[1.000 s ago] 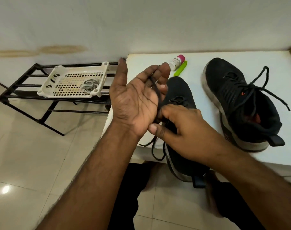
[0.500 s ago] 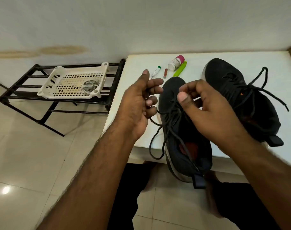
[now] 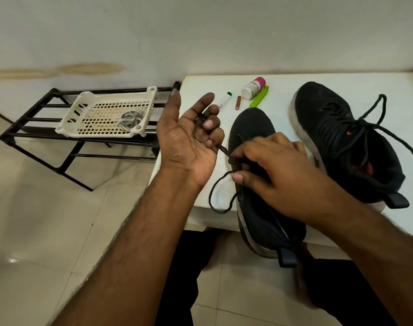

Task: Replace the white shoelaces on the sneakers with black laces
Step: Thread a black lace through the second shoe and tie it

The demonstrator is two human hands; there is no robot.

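Here, in the head view, the step in hand looks like tying the black lace (image 3: 220,196) on the near shoe (image 3: 254,128), which lies toe-away at the front edge of the tabletop (image 3: 341,77) with its heel hanging past the edge. The left hand (image 3: 189,142) is raised palm-up, thumb and forefinger spread, while its curled lower fingers (image 3: 212,137) pinch one strand of the lace. The right hand (image 3: 276,170) lies over the shoe's throat, its fingers curled on the lace at the crossing, with a loose loop drooping over the tabletop edge below. To do this well, I judge the right hand should hold the crossing down firmly while the left draws its strand taut and level, so the knot seats on the tongue without going slack. The far shoe (image 3: 341,137) stands just beside to the right, already laced and tied in black. Behind the near shoe's toe lie a marker (image 3: 225,100), a small brown stick (image 3: 238,102), a pink-capped bottle (image 3: 253,87) and a green clip (image 3: 259,100), all apart from the work. Left of the tabletop a black rack (image 3: 36,128) carries a white basket (image 3: 106,114) holding a pale coil (image 3: 130,120), possibly the old laces. Nothing blocks the hands; the overhanging heel could tip if pulled hard.
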